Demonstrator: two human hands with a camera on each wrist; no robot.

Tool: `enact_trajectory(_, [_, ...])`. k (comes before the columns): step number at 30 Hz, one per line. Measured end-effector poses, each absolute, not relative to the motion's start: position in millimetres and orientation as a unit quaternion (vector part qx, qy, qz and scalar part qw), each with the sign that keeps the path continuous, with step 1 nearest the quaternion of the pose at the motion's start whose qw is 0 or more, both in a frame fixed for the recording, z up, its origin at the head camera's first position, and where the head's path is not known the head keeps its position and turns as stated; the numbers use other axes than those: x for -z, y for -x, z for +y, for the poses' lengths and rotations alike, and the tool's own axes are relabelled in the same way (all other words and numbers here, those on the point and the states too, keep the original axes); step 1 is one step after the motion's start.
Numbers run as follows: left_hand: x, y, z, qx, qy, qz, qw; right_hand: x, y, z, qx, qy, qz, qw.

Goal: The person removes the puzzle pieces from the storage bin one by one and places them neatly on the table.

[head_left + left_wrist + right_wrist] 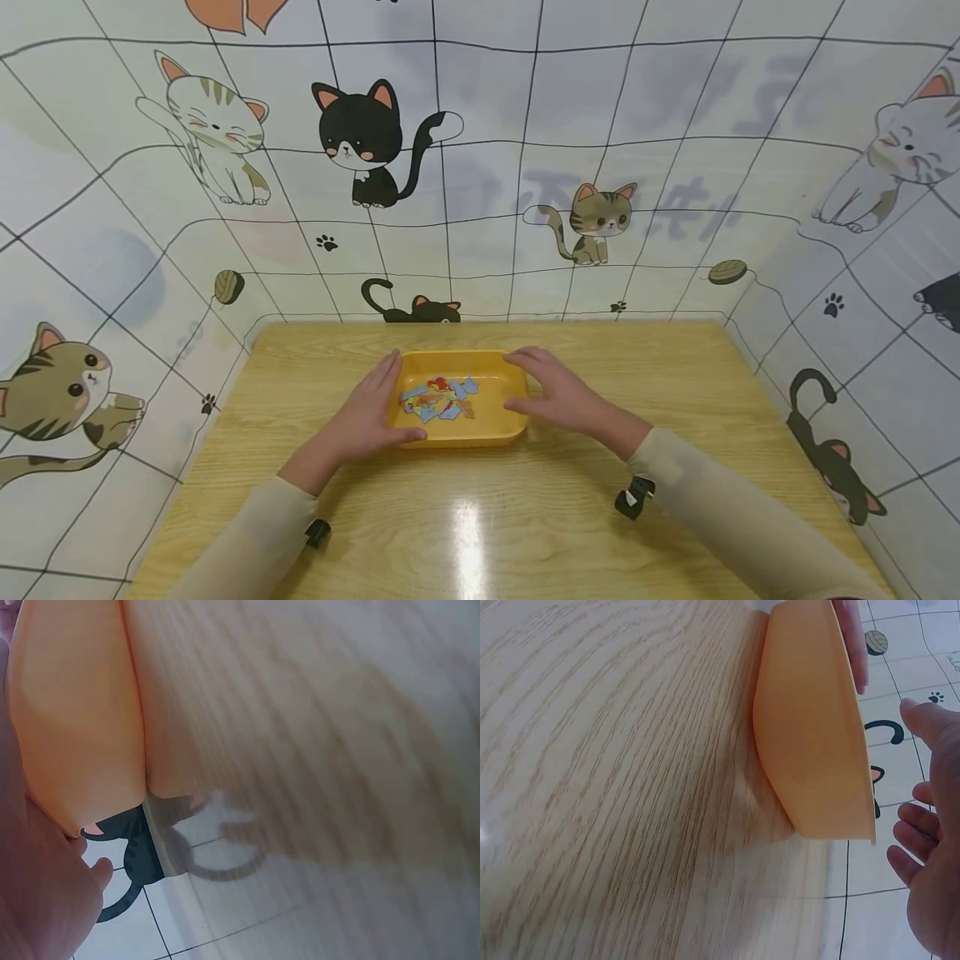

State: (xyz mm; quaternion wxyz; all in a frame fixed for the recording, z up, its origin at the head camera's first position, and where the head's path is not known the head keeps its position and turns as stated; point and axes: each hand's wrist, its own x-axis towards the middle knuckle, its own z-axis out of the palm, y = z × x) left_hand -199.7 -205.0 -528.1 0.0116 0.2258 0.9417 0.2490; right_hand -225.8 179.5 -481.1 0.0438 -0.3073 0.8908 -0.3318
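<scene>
A shallow yellow plastic tray (495, 425) sits on the wooden table, its outer wall (810, 727) facing the right wrist camera. Inside, toward the left, lies a loose heap of small flat printed pieces (450, 412) in light blue, orange, red and yellow. My left hand (367, 417) spans the tray's left end, thumb over the front rim, fingers reaching toward the back corner. At the right end my right hand (558, 392) is spread around the rim, thumb toward the front. The right wrist view shows that hand's loosely bent fingers (915, 832) apart from the tray wall.
The wooden table (450, 517) reaches up to a back wall (480, 192) with printed cats and grid lines. Similar side walls stand left and right. Small black devices (633, 497) are worn at both wrists over beige sleeves (720, 500).
</scene>
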Motion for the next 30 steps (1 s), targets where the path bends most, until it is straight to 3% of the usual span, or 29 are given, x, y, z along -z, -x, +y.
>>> enact_trajectory(15, [527.5,199.4,-201.7,-0.242,-0.221,0.945,0.011,474.9,240.4,149.1,0.324,0.35,0.877,0.056])
enact_trajectory(30, [527.2,199.0,-202.1,-0.244,-0.218,0.945,0.01,483.7,249.0,114.5,0.253,0.385,0.876,0.141])
